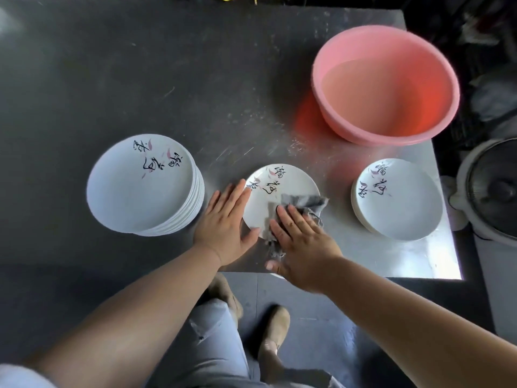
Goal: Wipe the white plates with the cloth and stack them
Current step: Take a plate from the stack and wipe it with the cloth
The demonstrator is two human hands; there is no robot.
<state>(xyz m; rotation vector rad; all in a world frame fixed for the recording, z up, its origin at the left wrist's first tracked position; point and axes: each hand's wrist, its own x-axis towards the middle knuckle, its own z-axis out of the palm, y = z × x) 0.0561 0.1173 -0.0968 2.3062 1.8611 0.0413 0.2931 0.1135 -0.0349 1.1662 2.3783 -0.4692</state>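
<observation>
A single white plate with black brush lettering lies on the metal table near the front edge. My right hand presses a grey cloth flat onto the plate's near right part, fingers straight. My left hand rests flat against the plate's left rim, thumb along its near edge. To the left stands a tall stack of several white plates. On the right sits a low stack of the same white plates.
A pink plastic basin holding water stands at the back right of the metal table. A grey pot with a dark lid stands off the table's right edge. My legs and shoes show below the front edge.
</observation>
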